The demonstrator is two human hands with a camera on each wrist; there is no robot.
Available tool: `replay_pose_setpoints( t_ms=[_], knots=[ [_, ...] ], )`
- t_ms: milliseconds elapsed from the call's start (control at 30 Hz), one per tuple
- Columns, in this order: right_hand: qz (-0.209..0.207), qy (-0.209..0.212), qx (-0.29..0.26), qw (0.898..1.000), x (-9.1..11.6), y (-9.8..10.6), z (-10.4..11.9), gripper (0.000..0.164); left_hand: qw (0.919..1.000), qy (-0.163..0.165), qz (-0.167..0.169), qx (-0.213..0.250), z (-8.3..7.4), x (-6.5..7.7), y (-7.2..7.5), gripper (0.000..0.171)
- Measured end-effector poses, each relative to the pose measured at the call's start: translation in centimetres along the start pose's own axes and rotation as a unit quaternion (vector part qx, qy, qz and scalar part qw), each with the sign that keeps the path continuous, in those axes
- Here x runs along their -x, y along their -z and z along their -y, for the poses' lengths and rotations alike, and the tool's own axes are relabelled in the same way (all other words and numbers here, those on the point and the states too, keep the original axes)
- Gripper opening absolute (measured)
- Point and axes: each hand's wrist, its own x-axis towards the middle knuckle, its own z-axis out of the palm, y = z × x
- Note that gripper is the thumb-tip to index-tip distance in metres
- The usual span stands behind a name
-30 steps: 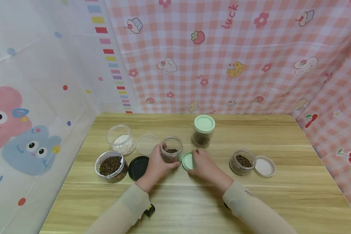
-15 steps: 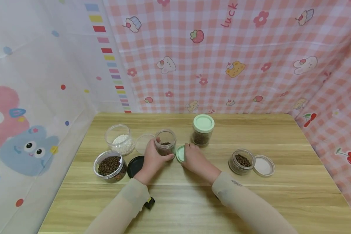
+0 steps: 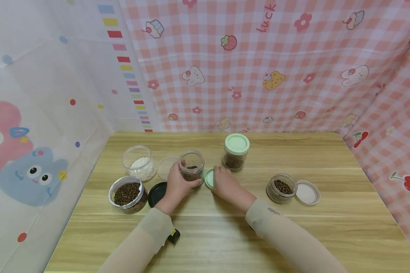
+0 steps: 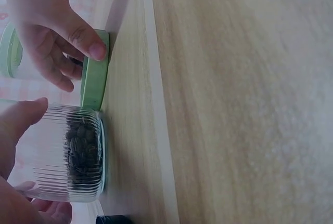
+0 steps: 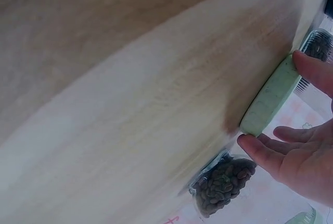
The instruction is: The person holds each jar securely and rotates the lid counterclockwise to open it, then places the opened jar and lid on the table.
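Note:
My left hand [image 3: 177,186] holds a clear ribbed jar [image 3: 192,174], uncapped and upright on the table, with dark coffee beans in its lower part. In the left wrist view the thumb lies on one side of the jar [image 4: 78,154] and fingertips show on the other. Right beside it, a pale green lid [image 3: 209,179] lies flat on the wood. My right hand [image 3: 229,187] grips that lid by its edge; the right wrist view has the thumb and a finger at opposite sides of the lid [image 5: 268,98]. Jar and lid appear to touch or nearly touch.
Behind stands a bean jar with a green lid [image 3: 236,151]. To the left are a tub of coffee beans [image 3: 129,197], a tub of white grains [image 3: 141,165], a black lid [image 3: 157,194] and a clear lid [image 3: 166,167]. Rightward sit an uncapped bean jar [image 3: 281,191] and a white lid [image 3: 307,193].
Both hands have shifted left and slightly away from me, carrying the ribbed jar and the green lid along together. Most of this came in the first half second; since then they barely move.

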Motion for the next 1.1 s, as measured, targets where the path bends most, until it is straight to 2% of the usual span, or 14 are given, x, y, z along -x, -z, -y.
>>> replay_pose_setpoints(
  t_ms=[167, 333, 467, 567, 633, 733, 833, 967, 1067, 1100],
  knots=[
    [0.000, 0.003, -0.007, 1.000, 0.0, -0.1, -0.2, 0.081, 1.0000, -0.001, -0.002, -0.009, 0.0, 0.0, 0.0, 0.075],
    [0.008, 0.009, -0.013, 1.000, 0.5, 0.2, -0.4, 0.087, 1.0000, 0.001, 0.001, -0.001, 0.1, 0.0, -0.1, 0.080],
    [0.012, 0.017, -0.028, 0.999, 1.4, 0.9, -0.5, 0.087, 0.9999, 0.002, 0.000, 0.010, 0.0, 0.2, -0.1, 0.100],
    [0.007, 0.024, -0.043, 0.999, 2.5, 1.5, -0.8, 0.081, 0.9993, -0.009, -0.013, 0.033, -0.3, 0.5, 0.1, 0.115],
    [0.001, 0.026, -0.056, 0.998, 3.3, 1.9, -1.3, 0.077, 0.9977, -0.031, -0.028, 0.054, -0.8, 0.7, 0.3, 0.117],
    [-0.024, 0.033, -0.073, 0.996, 4.4, 2.5, -2.3, 0.069, 0.9924, -0.082, -0.061, 0.069, -2.0, 1.1, 0.9, 0.114],
    [-0.057, 0.035, -0.105, 0.992, 5.4, 3.6, -3.5, 0.057, 0.9826, -0.144, -0.097, 0.066, -3.7, 1.4, 1.4, 0.109],
    [-0.093, 0.016, -0.150, 0.984, 6.2, 5.5, -4.9, 0.050, 0.9581, -0.248, -0.130, 0.060, -6.4, 2.0, 1.5, 0.097],
    [-0.116, 0.003, -0.182, 0.976, 6.2, 7.0, -5.9, 0.054, 0.9386, -0.319, -0.119, 0.055, -8.4, 2.4, 1.0, 0.080],
    [-0.123, -0.001, -0.192, 0.974, 6.0, 7.4, -6.2, 0.056, 0.9350, -0.335, -0.107, 0.046, -9.0, 2.5, 0.7, 0.075]
  ],
)
